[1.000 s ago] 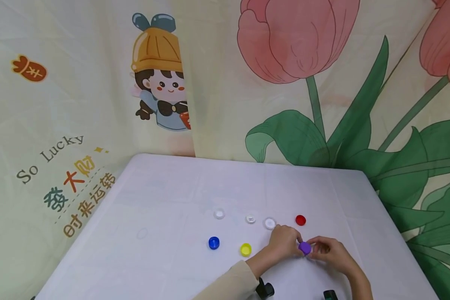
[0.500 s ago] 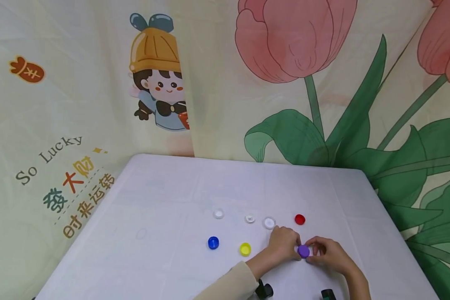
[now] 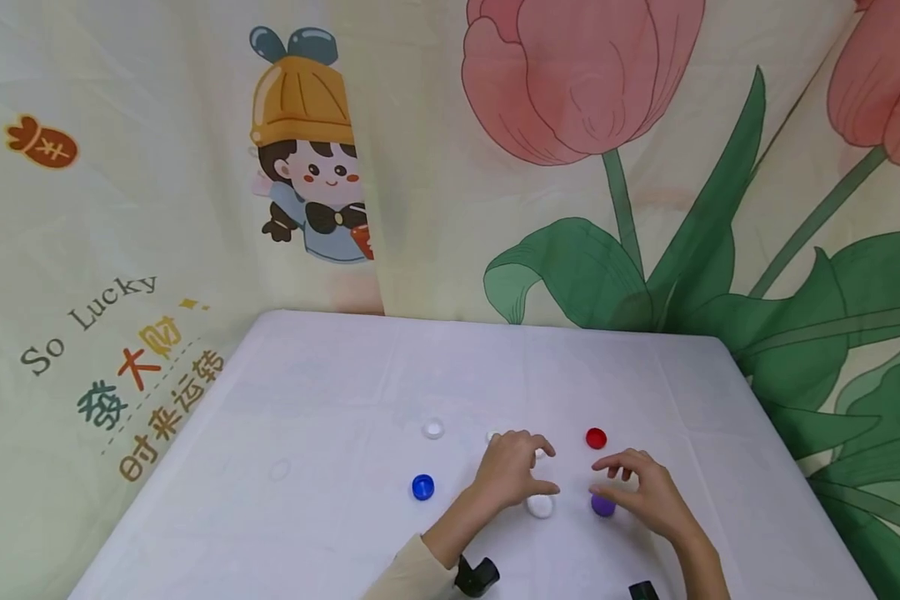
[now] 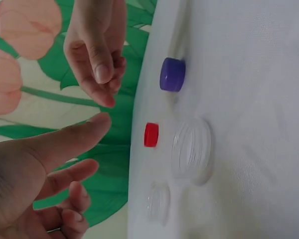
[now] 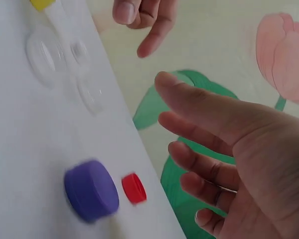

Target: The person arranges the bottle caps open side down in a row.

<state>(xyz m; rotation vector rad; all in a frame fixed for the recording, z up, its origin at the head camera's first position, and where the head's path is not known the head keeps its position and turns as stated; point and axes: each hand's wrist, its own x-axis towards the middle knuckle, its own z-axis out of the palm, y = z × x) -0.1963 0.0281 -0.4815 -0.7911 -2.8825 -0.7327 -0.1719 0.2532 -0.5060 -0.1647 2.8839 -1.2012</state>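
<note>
A purple bottle cap (image 3: 602, 506) stands on the table below my right hand (image 3: 648, 492). That hand hovers with its thumb and fingers apart, holding nothing. My left hand (image 3: 506, 471) is raised above a clear round lid (image 3: 540, 506), its thumb and index finger spread with nothing between them. In the left wrist view, the purple cap (image 4: 172, 74) and the clear lid (image 4: 192, 151) sit apart from both hands. A yellow cap (image 5: 41, 4) shows only at the top of the right wrist view; the left hand hides it in the head view.
A red cap (image 3: 596, 438) lies behind the purple one. To the left are a blue cap (image 3: 423, 487) and a small clear lid (image 3: 433, 428). Other pale lids are partly hidden behind the left hand. A black wrist device (image 3: 477, 577) sits under the left forearm.
Both hands have let go of the purple cap, which stays on the table. My left hand has moved left over the lids, and the right has risen slightly above the cap.
</note>
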